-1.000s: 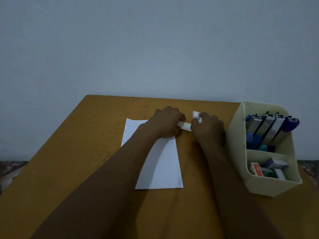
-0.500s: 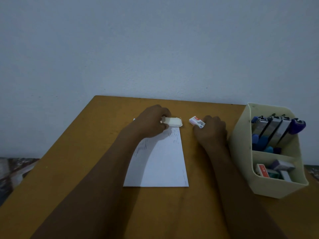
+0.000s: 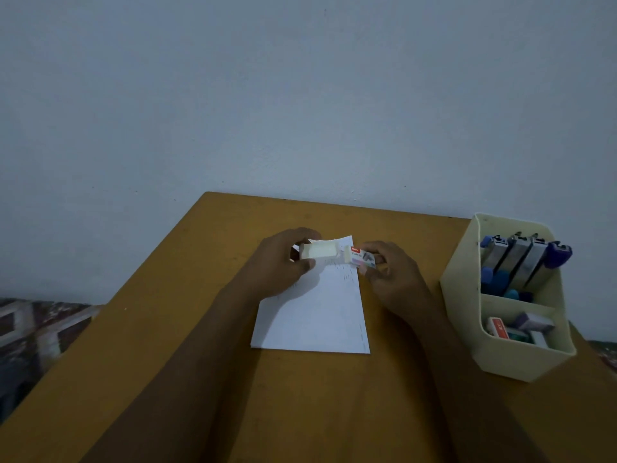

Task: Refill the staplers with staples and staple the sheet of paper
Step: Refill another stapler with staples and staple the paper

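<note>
Your two hands meet above the far end of the sheet of paper (image 3: 314, 309), which lies flat near the middle of the desk (image 3: 207, 329), its far edge close to the desk's back edge. Your left hand (image 3: 277, 262) pinches a pale inner tray (image 3: 319, 250) between thumb and fingers. Your right hand (image 3: 390, 279) grips the printed staple box sleeve (image 3: 362, 257) — red and white, lettering too small to read. Tray and sleeve touch end to end, as if one is sliding against the other; whether staples sit in the tray cannot be told.

At the desk's right edge stands a cream organizer (image 3: 464, 285). Its far compartment holds the staplers (image 3: 521, 259), upright and side by side; its near compartment holds more small boxes (image 3: 517, 329).

The risks from here, as a judgement: the tray is open-topped, so tilting it could spill staple strips onto the paper or desk. A hard pull could jerk the sleeve free and scatter them — loose strips break apart easily. Reaching right for a stapler with hands full could knock the organizer, which sits near the desk's edge.
</note>
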Available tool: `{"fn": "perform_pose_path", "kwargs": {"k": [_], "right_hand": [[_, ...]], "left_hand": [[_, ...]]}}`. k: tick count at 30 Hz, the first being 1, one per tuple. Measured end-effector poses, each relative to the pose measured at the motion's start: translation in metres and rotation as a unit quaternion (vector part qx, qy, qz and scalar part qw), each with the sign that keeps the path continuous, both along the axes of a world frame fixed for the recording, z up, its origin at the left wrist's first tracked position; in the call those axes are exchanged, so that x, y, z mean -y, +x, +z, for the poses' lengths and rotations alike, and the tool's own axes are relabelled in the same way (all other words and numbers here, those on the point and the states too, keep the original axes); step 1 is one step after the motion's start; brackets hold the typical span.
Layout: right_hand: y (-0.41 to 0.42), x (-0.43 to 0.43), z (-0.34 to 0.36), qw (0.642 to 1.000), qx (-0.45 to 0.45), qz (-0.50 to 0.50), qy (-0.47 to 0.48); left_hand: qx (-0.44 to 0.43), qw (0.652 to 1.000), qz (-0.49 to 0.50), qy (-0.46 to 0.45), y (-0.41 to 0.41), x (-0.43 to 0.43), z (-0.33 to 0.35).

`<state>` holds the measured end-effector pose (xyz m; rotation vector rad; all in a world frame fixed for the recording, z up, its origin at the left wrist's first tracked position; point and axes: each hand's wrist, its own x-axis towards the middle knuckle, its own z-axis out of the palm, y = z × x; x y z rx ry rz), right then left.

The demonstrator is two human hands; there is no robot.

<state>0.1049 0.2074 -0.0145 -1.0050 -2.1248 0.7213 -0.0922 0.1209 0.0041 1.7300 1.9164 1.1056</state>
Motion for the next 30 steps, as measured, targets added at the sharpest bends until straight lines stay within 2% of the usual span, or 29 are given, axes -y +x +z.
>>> {"fn": "perform_pose_path", "kwargs": {"k": [2, 9, 24, 27, 30], "right_hand": [[0.0, 0.002, -0.004, 1.0, 0.003, 0.003, 0.004], [-0.003, 0.007, -0.014, 0.999, 0.016, 0.018, 0.036], [-0.002, 0.009, -0.024, 0.99, 0.026, 0.059, 0.123], [-0.003, 0.012, -0.023, 0.989, 0.018, 0.07, 0.13], [-0.001, 0.013, -0.023, 0.989, 0.0, 0.065, 0.133]], "left_hand": [[0.004, 1.0, -0.003, -0.001, 0.002, 0.006, 0.0], [-0.06, 0.998, 0.007, -0.03, 0.007, 0.011, -0.003], [-0.08, 0.996, 0.002, -0.034, 0.024, 0.012, -0.005], [-0.055, 0.998, -0.001, -0.031, 0.029, 0.008, -0.005], [0.051, 0.998, -0.011, -0.035, 0.028, 0.009, -0.006]]}}
